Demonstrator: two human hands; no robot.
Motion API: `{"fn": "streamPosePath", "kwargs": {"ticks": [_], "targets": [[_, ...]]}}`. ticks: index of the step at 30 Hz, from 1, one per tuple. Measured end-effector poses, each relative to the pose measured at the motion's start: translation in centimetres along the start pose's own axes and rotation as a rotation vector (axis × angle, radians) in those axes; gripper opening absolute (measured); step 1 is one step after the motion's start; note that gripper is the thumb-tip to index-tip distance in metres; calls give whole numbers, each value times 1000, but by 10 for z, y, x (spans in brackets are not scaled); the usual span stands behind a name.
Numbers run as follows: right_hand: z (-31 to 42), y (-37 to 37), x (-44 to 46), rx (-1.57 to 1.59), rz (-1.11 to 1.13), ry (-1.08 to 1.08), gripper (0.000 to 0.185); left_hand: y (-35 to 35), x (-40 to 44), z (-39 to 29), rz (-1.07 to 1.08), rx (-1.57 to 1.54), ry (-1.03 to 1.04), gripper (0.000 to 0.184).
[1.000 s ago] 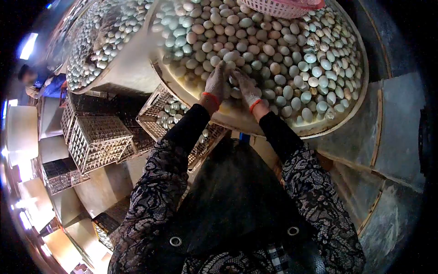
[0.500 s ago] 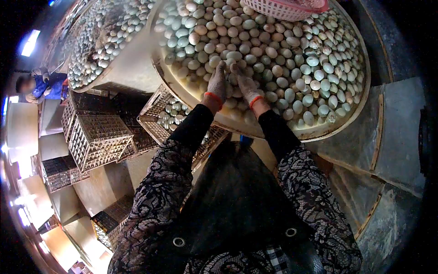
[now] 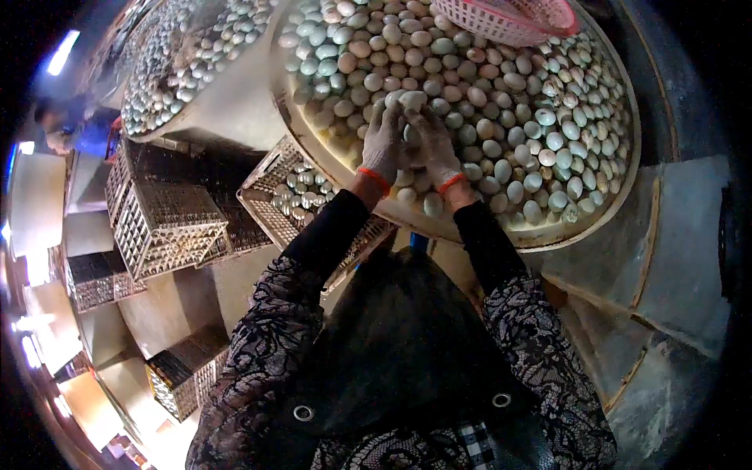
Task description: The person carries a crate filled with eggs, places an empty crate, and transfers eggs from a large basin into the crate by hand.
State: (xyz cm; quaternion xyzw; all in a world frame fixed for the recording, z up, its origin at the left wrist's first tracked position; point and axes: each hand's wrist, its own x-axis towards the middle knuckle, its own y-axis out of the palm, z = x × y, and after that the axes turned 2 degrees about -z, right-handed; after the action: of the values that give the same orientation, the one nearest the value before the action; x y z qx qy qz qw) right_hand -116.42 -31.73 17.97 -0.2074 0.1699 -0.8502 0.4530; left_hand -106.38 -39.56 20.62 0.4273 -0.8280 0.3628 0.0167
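Observation:
Pale green and whitish eggs [image 3: 450, 82] lie heaped in a wide round tub [image 3: 627, 180] in front of me. Above the near part of the heap, my left hand [image 3: 381, 147] and my right hand [image 3: 435, 145], both in whitish gloves with orange-red cuffs, are cupped towards each other. Several eggs [image 3: 412, 99] are gathered between the two hands, some showing at the fingertips and one in the gap between the palms. The fingers curve around them from both sides. How many eggs the palms hide I cannot tell.
A pink plastic basket [image 3: 509, 22] rests on the eggs at the tub's far side. Left of the tub stands an open crate [image 3: 258, 184] with eggs inside. Stacked crates [image 3: 168, 227] are farther left. A second egg-filled tub [image 3: 205, 110] and a person in blue [image 3: 92, 133] are at upper left.
My hands, earlier lower among the eggs with fingers pointing forward, have closed around several eggs and lifted them. The view has shifted slightly.

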Motion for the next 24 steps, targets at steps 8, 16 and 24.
{"fn": "streamPosePath", "kwargs": {"ticks": [8,16,24], "targets": [[115,26,21,606,65,-93,40,-113,0,-49,-271,-816,-398,37],[179,155,-6,1049,312,-1,29,-191,-81,32,-520,-410,-285,39],[-10,309,-65,865,449,395,32,-96,-161,199,-699,-1223,-1084,56]]}}
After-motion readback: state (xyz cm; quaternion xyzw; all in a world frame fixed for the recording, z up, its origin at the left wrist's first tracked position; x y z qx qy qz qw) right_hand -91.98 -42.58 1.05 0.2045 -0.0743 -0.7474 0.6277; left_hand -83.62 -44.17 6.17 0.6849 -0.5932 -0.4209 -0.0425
